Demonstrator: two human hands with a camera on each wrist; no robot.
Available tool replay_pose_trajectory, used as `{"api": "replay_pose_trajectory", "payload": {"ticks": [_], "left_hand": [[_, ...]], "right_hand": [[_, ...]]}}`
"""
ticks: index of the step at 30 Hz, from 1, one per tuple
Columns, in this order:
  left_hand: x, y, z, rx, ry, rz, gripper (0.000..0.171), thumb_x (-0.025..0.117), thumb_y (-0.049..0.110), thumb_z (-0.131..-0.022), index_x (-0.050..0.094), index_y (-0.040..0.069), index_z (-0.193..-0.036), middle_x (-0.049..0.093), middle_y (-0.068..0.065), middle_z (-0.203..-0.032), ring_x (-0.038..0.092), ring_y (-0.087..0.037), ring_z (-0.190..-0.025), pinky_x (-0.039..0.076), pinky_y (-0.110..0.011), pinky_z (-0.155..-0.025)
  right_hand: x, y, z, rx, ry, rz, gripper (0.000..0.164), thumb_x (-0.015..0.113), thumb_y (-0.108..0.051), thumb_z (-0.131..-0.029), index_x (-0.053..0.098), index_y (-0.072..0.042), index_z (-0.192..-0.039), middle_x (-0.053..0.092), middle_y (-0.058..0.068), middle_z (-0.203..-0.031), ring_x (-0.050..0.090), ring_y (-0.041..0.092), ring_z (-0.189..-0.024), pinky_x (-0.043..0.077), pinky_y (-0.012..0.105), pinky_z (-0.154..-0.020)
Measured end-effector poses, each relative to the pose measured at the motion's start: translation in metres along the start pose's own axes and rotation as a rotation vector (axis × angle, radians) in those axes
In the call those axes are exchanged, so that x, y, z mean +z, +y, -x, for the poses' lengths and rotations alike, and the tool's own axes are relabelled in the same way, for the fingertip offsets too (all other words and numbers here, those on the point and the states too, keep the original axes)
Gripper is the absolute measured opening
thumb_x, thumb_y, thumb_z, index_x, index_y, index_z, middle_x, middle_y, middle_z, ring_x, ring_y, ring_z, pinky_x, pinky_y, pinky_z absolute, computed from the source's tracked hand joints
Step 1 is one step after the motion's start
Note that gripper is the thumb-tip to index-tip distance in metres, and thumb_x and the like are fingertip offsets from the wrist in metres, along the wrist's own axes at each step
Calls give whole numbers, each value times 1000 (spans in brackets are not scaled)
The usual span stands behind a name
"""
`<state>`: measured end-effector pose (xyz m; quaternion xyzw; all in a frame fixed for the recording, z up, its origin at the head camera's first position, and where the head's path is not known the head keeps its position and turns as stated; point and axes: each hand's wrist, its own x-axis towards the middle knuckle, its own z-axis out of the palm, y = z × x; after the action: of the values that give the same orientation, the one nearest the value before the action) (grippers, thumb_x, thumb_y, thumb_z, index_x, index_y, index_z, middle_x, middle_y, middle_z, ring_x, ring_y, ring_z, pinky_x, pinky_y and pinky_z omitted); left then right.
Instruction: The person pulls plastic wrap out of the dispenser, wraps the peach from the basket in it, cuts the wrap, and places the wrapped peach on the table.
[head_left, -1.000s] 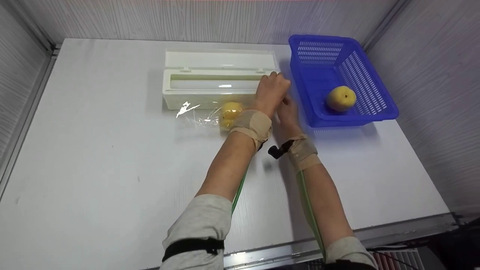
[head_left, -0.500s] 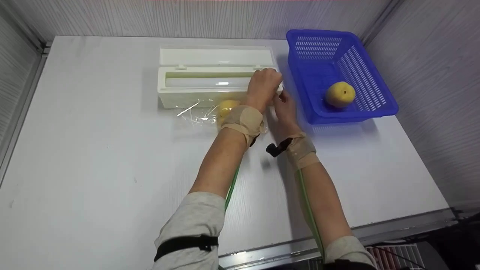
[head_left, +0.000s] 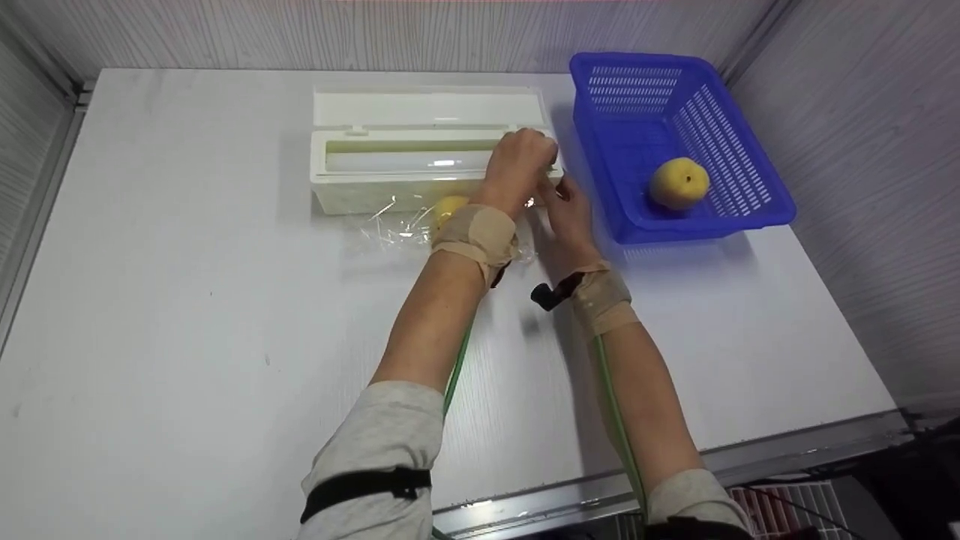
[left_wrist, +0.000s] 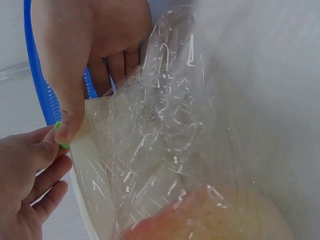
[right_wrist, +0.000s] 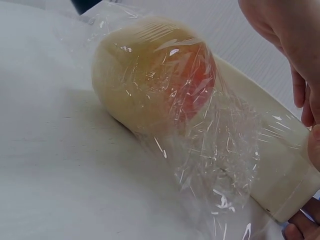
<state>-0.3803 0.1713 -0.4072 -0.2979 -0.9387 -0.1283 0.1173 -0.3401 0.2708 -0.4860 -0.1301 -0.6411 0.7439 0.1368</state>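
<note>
The left hand (head_left: 517,166) has its thumb and forefinger pinching a small green tab (left_wrist: 57,125) at the right end of the white box (head_left: 352,196). The fingers of the right hand (head_left: 571,217) appear to grasp that same end, the thumb resting on the tab. Clear film (left_wrist: 170,100) hangs over the box's front and covers a fruit (right_wrist: 155,75) standing on the surface (head_left: 187,300) just in front (contact with the box cannot be told). A second fruit (head_left: 679,184) sits in the blue basket (head_left: 637,232). In my judgement, the right hand should brace the box firmly, since it looks light enough to skid; any push on the tab should be straight and level, with the film taut and uncreased.
</note>
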Motion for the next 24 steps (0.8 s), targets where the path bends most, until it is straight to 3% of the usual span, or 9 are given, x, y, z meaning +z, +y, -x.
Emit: {"api": "replay_pose_trajectory", "payload": {"ticks": [5,10,13,18,24], "left_hand": [[-2,-6,1,-37,-24,117,22,65,4,-89,78,11,-106,75,-8,-109,70,-28,-101,55,-38,-90],[-3,-8,2,-29,-19,128,22,63,4,-91,78,11,-106,75,-7,-109,70,-27,-100,56,-38,-88],[-3,-9,3,-7,-14,118,24,62,2,-91,78,11,-107,75,-7,-110,70,-27,-102,55,-38,-90],[-2,-11,5,30,-8,118,27,61,-3,-90,76,9,-109,74,-10,-112,68,-28,-106,54,-36,-94],[-4,-12,5,21,-32,152,29,60,-6,-89,76,8,-108,73,-11,-112,67,-28,-107,52,-35,-96]], "right_hand": [[-1,-3,0,31,-23,-8,27,71,-17,-91,52,-11,-74,48,-1,-82,48,17,-86,41,34,-83],[-4,-5,-1,40,-47,65,15,68,-18,-92,59,-12,-82,52,-2,-86,48,19,-93,38,30,-85],[-3,-6,-4,57,-41,99,8,65,-18,-93,64,-10,-96,51,-2,-87,47,17,-90,36,27,-80],[-3,-7,-8,22,-13,194,31,63,-19,-94,64,-5,-121,48,-5,-81,44,11,-76,35,21,-68],[-4,-9,-9,26,-9,215,23,63,-20,-93,64,-7,-112,47,-5,-79,45,11,-77,37,22,-70]]}}
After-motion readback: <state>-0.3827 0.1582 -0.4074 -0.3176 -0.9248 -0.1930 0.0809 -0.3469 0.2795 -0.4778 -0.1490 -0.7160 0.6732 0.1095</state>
